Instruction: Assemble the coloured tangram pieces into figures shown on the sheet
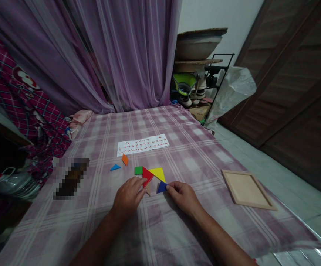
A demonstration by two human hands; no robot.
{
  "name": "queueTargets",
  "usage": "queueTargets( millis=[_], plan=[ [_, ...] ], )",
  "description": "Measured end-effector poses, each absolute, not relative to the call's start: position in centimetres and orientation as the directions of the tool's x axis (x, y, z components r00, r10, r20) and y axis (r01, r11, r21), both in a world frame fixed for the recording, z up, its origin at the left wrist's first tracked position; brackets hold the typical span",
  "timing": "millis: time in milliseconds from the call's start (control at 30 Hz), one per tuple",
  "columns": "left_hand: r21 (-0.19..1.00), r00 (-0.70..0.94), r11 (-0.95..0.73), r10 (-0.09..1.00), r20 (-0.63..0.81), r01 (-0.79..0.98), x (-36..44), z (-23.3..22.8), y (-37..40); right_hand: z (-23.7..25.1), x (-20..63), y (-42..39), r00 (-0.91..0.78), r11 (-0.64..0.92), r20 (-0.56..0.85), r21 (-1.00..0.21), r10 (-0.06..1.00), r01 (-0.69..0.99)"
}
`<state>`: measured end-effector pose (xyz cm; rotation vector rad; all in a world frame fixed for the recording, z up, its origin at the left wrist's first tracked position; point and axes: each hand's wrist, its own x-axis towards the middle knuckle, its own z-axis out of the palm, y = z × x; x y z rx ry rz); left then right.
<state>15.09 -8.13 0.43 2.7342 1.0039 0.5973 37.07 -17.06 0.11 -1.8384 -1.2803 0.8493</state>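
The right hand (184, 196) is pinching a flat blue triangle (161, 187); the left hand's (128, 196) loosely curled fingers are touching the red triangle (147, 176).

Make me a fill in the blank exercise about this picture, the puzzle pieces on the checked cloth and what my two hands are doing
1. The right hand pinches a small ____ triangle at its fingers.
2. The left hand touches the ____ piece, which lies between the green square and the yellow triangle.
3. The empty wooden tray lies to the ____ of both hands.
4. The orange piece lies beside a light ____ triangle.

Missing words: blue; red; right; blue
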Motion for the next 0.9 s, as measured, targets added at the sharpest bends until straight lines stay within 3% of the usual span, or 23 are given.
queueTargets(
  millis=[267,433,667,900],
  plan=[
    [0.334,0.640,-0.726,0.687,0.343,0.601,14.4,-0.5,-8.4,2.9,36.8,-16.8,0.101,-0.153,-0.116,-0.678,0.988,0.719],
    [0.280,0.637,-0.763,0.643,0.426,0.583,14.2,-1.7,-8.3,5.0,36.9,-15.1,0.008,-0.110,-0.192,-0.526,0.981,0.844],
    [0.221,0.647,-0.788,0.603,0.466,0.575,14.2,-2.0,-8.6,5.3,36.1,-14.6,0.081,-0.147,-0.150,-0.504,0.985,0.851],
    [0.174,0.658,-0.795,0.585,0.474,0.581,14.3,-1.7,-8.8,3.5,34.5,-18.2,0.032,-0.088,-0.135,-0.432,0.990,0.898]
  ],
)
